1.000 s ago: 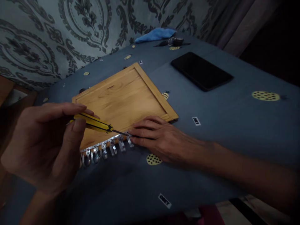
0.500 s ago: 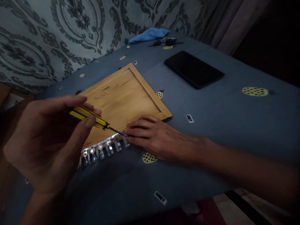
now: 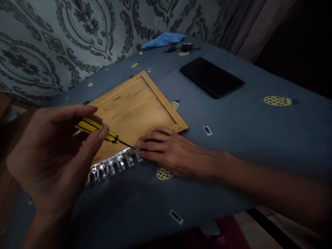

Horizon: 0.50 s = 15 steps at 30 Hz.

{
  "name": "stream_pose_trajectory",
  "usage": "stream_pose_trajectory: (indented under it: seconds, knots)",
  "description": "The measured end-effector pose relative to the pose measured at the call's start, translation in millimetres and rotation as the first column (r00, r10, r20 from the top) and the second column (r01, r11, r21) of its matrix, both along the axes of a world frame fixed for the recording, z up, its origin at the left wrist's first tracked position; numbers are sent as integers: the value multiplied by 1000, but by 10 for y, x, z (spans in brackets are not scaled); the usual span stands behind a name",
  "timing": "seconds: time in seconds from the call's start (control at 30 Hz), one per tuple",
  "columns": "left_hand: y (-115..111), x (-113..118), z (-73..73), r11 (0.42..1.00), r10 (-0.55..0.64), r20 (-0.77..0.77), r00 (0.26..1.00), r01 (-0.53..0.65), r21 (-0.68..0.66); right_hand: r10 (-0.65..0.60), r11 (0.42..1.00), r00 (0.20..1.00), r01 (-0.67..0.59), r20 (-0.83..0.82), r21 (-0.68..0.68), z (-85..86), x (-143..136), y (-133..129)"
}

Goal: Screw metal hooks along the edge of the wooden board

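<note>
Screwdriver tip set at the hook rail on the near edge of a wooden board.

The yellow-handled screwdriver lies slanted across the board's near-left part, its thin shaft ending at the rightmost of the metal hooks; the left hand pinches the handle between thumb and fingers, closed on it; the right hand lies flat, fingers together, pressing the board's near-right corner just beside the tip, holding nothing; the wooden board rests on a blue pineapple-print cloth; far right of it lies a black tablet, well apart; beyond, near the patterned wall, a blue rag and keys.
</note>
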<state>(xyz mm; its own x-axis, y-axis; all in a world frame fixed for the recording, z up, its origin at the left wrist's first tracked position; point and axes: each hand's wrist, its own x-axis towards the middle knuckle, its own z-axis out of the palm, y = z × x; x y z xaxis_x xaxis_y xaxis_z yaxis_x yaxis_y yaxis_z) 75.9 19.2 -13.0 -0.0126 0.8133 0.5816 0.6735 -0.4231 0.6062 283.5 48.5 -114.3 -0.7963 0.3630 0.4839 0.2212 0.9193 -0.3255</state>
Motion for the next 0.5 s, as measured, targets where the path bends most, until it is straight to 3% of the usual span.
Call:
stream_pose_trajectory:
  seconds: [0.1, 0.33, 0.5]
  knots:
    - [-6, 36, 34, 997, -44, 107, 993, 51, -62, -3, 1000, 1000, 3, 4, 0, 18, 1, -4]
    - [18, -32, 9, 999, -47, -24, 999, 46, -21, -14, 1000, 1000, 14, 24, -9, 39, 1, -19]
    - [-26, -33, 8, 998, -55, -8, 998, 55, -21, -19, 1000, 1000, 19, 10, 7, 23, -4, -21]
